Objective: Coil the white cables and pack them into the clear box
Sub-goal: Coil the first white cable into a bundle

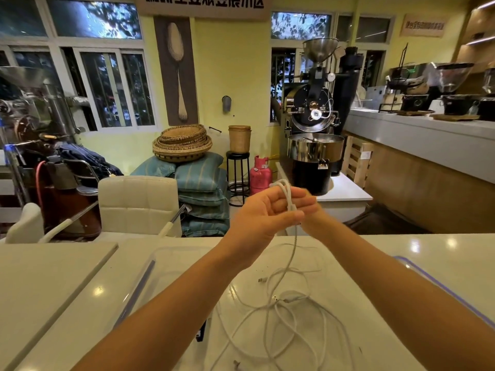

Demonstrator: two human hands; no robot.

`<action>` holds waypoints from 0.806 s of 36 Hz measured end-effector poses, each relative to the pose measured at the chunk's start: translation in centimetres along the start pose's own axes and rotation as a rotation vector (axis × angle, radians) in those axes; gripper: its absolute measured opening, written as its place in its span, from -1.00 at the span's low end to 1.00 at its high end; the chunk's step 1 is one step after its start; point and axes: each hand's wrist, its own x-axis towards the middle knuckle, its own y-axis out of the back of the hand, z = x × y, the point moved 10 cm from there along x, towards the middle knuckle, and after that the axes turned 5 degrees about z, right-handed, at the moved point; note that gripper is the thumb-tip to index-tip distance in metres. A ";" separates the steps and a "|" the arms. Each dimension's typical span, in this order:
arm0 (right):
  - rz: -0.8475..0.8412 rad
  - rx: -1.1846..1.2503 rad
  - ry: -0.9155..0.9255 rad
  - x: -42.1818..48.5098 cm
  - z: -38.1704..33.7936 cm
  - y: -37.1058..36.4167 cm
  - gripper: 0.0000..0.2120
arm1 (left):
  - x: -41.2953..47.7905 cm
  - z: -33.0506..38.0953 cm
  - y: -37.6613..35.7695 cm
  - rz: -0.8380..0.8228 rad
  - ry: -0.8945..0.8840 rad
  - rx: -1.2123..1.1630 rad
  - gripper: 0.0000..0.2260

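We hold our left hand (263,211) raised over the far edge of the tabletop (401,263), palm turned toward us. Its fingers (300,196) lie nearly straight and point right. A few loops of white cable (290,200) are wound round them, carried rather than clenched. Our right hand (312,219) sits just behind the left and is mostly hidden and blurred, so we cannot tell whether it pinches the strand.

The loops stand roughly upright across the fingers. From their lower end 1 strand drops almost straight down, then trails toward us into the tangle (292,314) of slack spread flat between our forearms. So the unwound length lies below and nearer than the fingers, with its long axis running from them back toward our body. We judge the right hand is better placed to feed that slack upward.

The clear box (150,266) waits on the tabletop, below and left of the left hand and well apart from the coil, with its open top facing up. We judge coiling is only partly done and nothing is packed yet.
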 end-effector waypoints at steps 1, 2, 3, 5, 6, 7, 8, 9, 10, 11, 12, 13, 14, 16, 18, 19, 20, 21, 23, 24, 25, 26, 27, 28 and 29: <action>-0.020 0.008 -0.018 -0.5 0.6 -0.9 -0.66 | 0.1 0.1 0.0 0.012 -0.016 0.046 -0.74; -0.033 0.006 -0.017 -0.9 1.2 -1.8 -0.70 | 0.3 0.0 -0.1 0.033 -0.031 0.085 -0.75; -0.042 -0.010 -0.022 -1.1 1.7 -2.8 -0.74 | 0.5 0.1 0.0 0.058 -0.051 0.115 -0.77; -0.067 -0.044 -0.089 -1.7 2.9 -4.5 -0.79 | 0.9 0.1 0.6 0.111 -0.108 0.160 -0.77; -0.096 -0.049 -0.136 -2.1 3.7 -5.3 -0.77 | 1.1 0.1 1.0 0.123 -0.122 0.169 -0.75; -0.139 -0.026 -0.182 -2.7 4.3 -6.2 -0.75 | 1.3 0.0 1.5 0.126 -0.118 0.173 -0.75; -0.192 0.009 -0.211 -3.3 4.7 -7.1 -0.74 | 1.5 -0.1 2.0 0.123 -0.106 0.178 -0.75; -0.245 0.045 -0.234 -4.1 4.8 -7.9 -0.73 | 1.7 -0.1 2.5 0.125 -0.102 0.196 -0.76; -0.289 0.067 -0.247 -4.9 4.9 -8.4 -0.72 | 1.8 -0.2 3.0 0.127 -0.107 0.218 -0.76; -0.324 0.079 -0.261 -5.5 4.9 -8.8 -0.71 | 2.0 -0.2 3.4 0.128 -0.116 0.249 -0.75; -0.354 0.074 -0.263 -6.1 4.9 -9.1 -0.70 | 2.1 -0.4 3.6 0.133 -0.120 0.286 -0.74; -0.375 0.057 -0.267 -6.6 4.9 -9.3 -0.70 | 2.2 -0.5 4.0 0.145 -0.127 0.327 -0.74; -0.388 0.032 -0.267 -7.1 4.8 -9.4 -0.70 | 2.3 -0.7 4.4 0.162 -0.138 0.373 -0.74; -0.414 -0.058 -0.250 -7.8 4.5 -9.2 -0.73 | 2.4 -0.7 5.4 0.188 -0.151 0.465 -0.79; -0.430 -0.198 -0.228 -8.4 4.0 -8.7 -0.76 | 2.5 -0.6 6.4 0.205 -0.163 0.575 -0.83; -0.429 -0.280 -0.209 -8.5 3.8 -8.3 -0.77 | 2.5 -0.6 6.7 0.207 -0.166 0.628 -0.84; -0.425 -0.365 -0.180 -8.6 3.4 -7.9 -0.78 | 2.5 -0.7 7.0 0.203 -0.160 0.668 -0.84; -0.419 -0.441 -0.147 -8.5 2.8 -7.5 -0.81 | 2.5 -0.9 7.3 0.194 -0.143 0.702 -0.84; -0.423 -0.581 -0.085 -8.5 1.5 -6.8 -0.88 | 2.4 -1.5 7.4 0.158 -0.094 0.745 -0.86; -0.425 -0.654 -0.044 -8.4 0.8 -6.4 -0.86 | 2.3 -1.8 7.5 0.140 -0.066 0.763 -0.88; -0.423 -0.731 0.009 -8.2 0.0 -6.1 -0.85 | 2.2 -2.1 7.5 0.125 -0.044 0.784 -0.90; -0.412 -0.820 0.071 -8.1 -1.0 -5.7 -0.87 | 2.0 -2.3 7.5 0.114 -0.027 0.801 -0.91; -0.389 -0.919 0.141 -7.9 -2.0 -5.3 -0.89 | 1.8 -2.5 7.5 0.108 -0.016 0.811 -0.93; -0.360 -1.013 0.212 -7.7 -3.1 -4.9 -0.85 | 1.6 -2.7 7.5 0.108 -0.007 0.815 -0.96; -0.325 -1.088 0.276 -7.5 -4.2 -4.5 -0.82 | 1.4 -2.8 7.4 0.110 -0.002 0.818 -0.94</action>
